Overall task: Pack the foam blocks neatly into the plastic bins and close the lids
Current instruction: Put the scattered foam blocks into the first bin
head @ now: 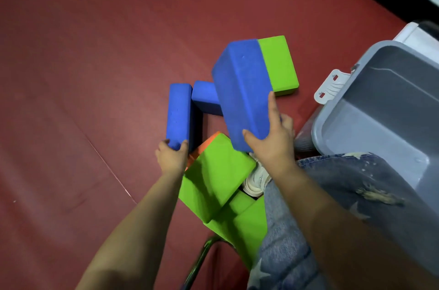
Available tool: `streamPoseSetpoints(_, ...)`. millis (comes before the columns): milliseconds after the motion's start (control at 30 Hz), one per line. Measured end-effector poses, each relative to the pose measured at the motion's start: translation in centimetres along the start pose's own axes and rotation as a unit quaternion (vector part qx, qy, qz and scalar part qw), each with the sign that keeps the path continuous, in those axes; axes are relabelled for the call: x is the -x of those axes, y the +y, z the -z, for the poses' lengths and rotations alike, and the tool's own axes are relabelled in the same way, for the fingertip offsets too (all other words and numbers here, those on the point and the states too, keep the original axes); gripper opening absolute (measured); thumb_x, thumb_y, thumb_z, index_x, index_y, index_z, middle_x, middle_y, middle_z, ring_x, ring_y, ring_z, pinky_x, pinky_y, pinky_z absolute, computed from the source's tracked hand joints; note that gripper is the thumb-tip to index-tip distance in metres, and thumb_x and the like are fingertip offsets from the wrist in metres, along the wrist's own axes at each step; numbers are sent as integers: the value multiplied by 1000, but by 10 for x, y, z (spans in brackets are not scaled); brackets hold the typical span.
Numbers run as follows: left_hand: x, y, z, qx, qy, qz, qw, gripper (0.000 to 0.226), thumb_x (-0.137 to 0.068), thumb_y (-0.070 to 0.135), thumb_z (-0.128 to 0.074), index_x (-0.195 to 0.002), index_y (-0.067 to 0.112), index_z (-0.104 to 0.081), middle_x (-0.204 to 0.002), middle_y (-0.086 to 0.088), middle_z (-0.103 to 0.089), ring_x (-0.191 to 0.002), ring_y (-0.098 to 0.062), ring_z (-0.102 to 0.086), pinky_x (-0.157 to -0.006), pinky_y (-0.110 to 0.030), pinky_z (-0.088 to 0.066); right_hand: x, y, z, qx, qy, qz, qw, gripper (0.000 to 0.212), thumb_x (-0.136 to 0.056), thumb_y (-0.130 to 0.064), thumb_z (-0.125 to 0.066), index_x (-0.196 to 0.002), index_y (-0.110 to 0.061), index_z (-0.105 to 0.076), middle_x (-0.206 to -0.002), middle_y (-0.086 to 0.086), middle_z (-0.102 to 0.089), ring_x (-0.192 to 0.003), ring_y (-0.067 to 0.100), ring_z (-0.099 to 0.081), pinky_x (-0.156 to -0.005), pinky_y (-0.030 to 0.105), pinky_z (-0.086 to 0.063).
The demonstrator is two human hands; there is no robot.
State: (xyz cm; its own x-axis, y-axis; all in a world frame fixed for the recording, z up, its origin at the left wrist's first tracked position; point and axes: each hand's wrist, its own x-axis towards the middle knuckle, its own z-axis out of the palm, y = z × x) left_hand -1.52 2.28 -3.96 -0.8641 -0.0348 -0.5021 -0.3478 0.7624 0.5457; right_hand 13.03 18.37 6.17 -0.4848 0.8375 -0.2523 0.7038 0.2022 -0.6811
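Dim, soft light (edges blurred)

bin [389, 109] mouth open, blocks [221, 171] crowd knee

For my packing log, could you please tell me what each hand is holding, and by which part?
The right hand holds a big blue block by its near end. The left hand grips a narrow blue block by its near end.

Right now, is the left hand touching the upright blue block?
Touching. The head view shows the left hand gripping the near end of the upright blue block, its fingers curled round one side and the thumb round the other.
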Motion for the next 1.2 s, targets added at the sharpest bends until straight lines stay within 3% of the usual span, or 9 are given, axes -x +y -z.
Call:
streamPoseSetpoints(100,-31,2,-1,-106,-17,15,994,83,-78,38,-74,-142,6,-32,-139,-23,-36,-128,-40,-38,-107,-44,-32,6,16,-15,39,-28,33,998,98,-72,-42,-72,-137,-59,-1,-122,6,-38,-110,29,-44,-102,44,-39)
streamPoseSetpoints(233,-55,2,-16,-179,-105,-25,978,93,-78,43,-73,-150,37,-14,-151,-17,-20,-135,-39,-32,-110,-44,-32,2,30,-21,62,-55,31,996,86,-73,-40,-73,-143,-49,-24,-125,8,-37,-115,31,-43,-105,45,-36)
streamPoseSetpoints(400,-53,-9,-32,-191,-83,-40,977,94,-81,43,-69,-147,51,-3,-136,-19,-31,-123,-43,-40,-105,-48,-37,-1,30,-23,77,-44,28,996,83,-73,-42,-72,-143,-48,-28,-124,6,-37,-114,30,-43,-105,46,-36)
streamPoseSetpoints(600,-35,12,-11,-110,-11,-46,993,82,-80,31,-65,-148,43,-22,-134,-21,-33,-122,-40,-35,-104,-44,-35,-4,30,-19,60,-53,22,997,82,-73,-43,-72,-143,-47,-28,-123,7,-38,-114,28,-45,-105,41,-37)
streamPoseSetpoints(800,33,42,49,39,42,-86,995,80,-77,38,-65,-146,42,-26,-118,-14,-38,-108,-35,-52,-103,-41,-41,0,14,8,6,-58,29,998,78,-75,-39,-74,-143,-40,-34,-124,8,-39,-117,25,-44,-105,27,-32)
streamPoseSetpoints(933,96,72,66,107,45,-144,983,78,-80,28,-70,-147,38,-31,-111,-6,-35,-107,-28,-52,-100,-32,-38,16,0,51,-48,1,59,997,80,-71,-37,-77,-141,-40,-38,-122,7,-43,-117,22,-48,-106,33,-37)
streamPoseSetpoints(1067,162,110,63,180,9,-220,959,77,-81,23,-72,-147,31,-34,-123,-10,-41,-116,-22,-50,-96,-21,-32,37,1,124,-86,70,83,990,78,-72,-30,-79,-140,-35,-42,-125,10,-43,-122,23,-45,-108,27,-33)
streamPoseSetpoints(1200,236,152,51,190,-36,-309,931,78,-81,23,-72,-148,30,-33,-124,-12,-43,-122,-22,-44,-95,-20,-29,59,15,210,-104,167,89,977,76,-73,-28,-79,-140,-36,-42,-127,7,-41,-122,22,-46,-107,26,-34)
